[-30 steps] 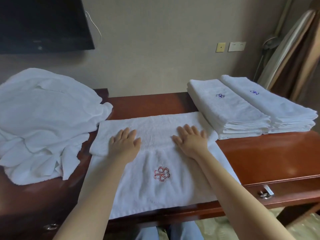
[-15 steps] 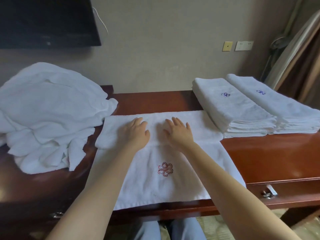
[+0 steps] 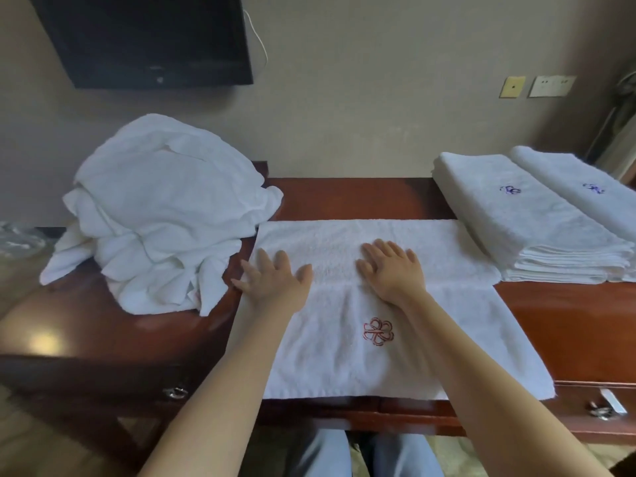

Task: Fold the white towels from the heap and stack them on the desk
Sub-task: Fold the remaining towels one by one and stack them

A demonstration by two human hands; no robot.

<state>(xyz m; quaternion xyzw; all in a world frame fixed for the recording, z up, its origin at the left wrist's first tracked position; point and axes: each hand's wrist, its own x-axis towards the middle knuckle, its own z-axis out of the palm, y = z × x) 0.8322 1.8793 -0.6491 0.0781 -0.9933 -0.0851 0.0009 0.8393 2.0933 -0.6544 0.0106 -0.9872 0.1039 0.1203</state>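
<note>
A white towel (image 3: pixel 389 359) with a red embroidered logo lies spread on the dark red wooden desk (image 3: pixel 564 325), its far part folded toward me. My left hand (image 3: pixel 275 280) rests flat on the folded band near its left end, fingers apart. My right hand (image 3: pixel 392 270) presses flat on the band's middle. A heap of crumpled white towels (image 3: pixel 165 215) sits at the desk's left. Two stacks of folded white towels, one (image 3: pixel 526 222) beside the other (image 3: pixel 599 194), stand at the right, each with a blue logo on top.
A dark screen (image 3: pixel 144 39) hangs on the wall above the heap. Wall sockets (image 3: pixel 550 86) are at the upper right. Metal drawer handles (image 3: pixel 605 407) sit on the desk's front. My legs (image 3: pixel 361 456) show below the desk edge.
My hands came together at the band's middle, then my left hand slid out to the left end. The view shifted right, so the heap and stacks sit further right in frame.
</note>
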